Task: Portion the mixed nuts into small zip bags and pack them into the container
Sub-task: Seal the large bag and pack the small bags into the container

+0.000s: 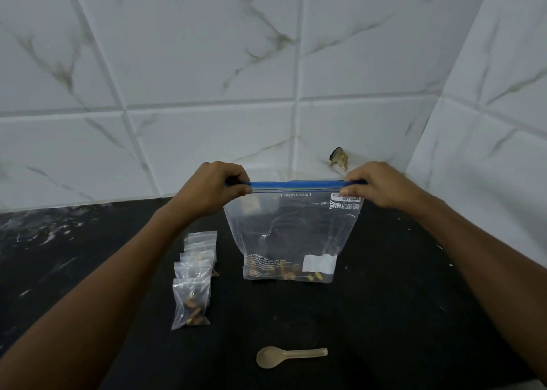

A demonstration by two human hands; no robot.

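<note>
A large clear zip bag (291, 233) with a blue seal strip stands upright on the black counter, with a few mixed nuts left at its bottom. My left hand (211, 190) pinches the left end of the blue strip. My right hand (376, 187) pinches the right end, and the strip is stretched straight between them. To the left of the big bag lies a row of several small zip bags (194, 280) with nuts inside, overlapping one another. No container is in view.
A beige plastic spoon (288, 356) lies on the black counter (384, 315) in front of the big bag, bowl to the left. White marble-pattern tiled walls (207, 94) close the back and right side, meeting in a corner at the right.
</note>
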